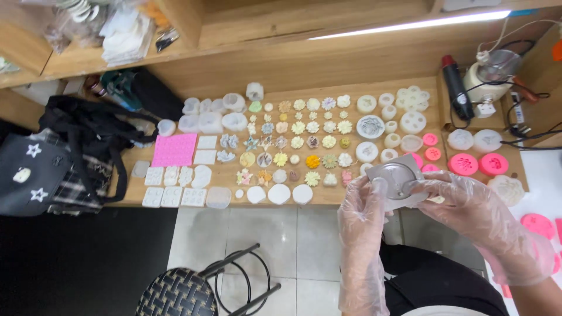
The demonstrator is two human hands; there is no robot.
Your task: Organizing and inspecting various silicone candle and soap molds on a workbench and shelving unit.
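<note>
— Fingers (374,186) of both gloved hands pinch the grey square mould (398,177), left hand (364,216) at nine o'clock, right hand (468,208) at three.

— And where is the mould?

— Above the wooden bench's (328,202) front edge — pink moulds (477,164) at two o'clock.

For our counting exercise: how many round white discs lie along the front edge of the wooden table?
4: a tiny round white disc, then three larger ones to its right. The gloved hands may hide more.
</note>
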